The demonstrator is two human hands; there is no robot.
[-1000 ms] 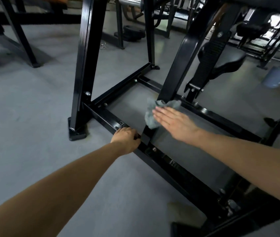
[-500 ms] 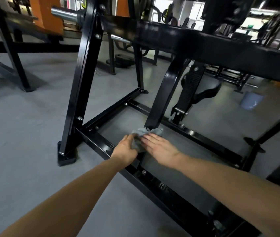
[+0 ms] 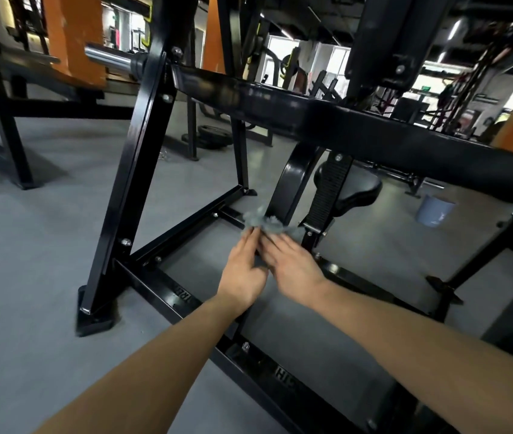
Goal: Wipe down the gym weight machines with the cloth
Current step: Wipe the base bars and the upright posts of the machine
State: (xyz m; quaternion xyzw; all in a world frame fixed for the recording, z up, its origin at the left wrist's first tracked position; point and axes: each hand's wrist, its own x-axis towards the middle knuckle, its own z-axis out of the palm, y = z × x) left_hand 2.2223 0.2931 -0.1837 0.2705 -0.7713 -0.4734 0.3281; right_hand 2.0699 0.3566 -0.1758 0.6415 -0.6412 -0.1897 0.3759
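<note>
A crumpled grey cloth (image 3: 264, 221) lies against the lower part of a slanted black post (image 3: 292, 180) of the weight machine. My left hand (image 3: 242, 270) pinches the cloth's left side from below. My right hand (image 3: 291, 267) sits right beside it, its fingers stretched up onto the cloth where it meets the post. Both hands are blurred. The black base bar (image 3: 186, 299) runs under my left wrist.
A thick black crossbeam (image 3: 343, 126) spans overhead. A slanted upright (image 3: 136, 170) stands at left on a foot. A black seat pad (image 3: 355, 191) is behind the post, and a blue-grey bucket (image 3: 435, 209) sits on the grey floor at right. Other racks fill the background.
My left hand left the base bar and took hold of the cloth. Both hands have moved up the slanted post with the cloth, and my view has tilted upward.
</note>
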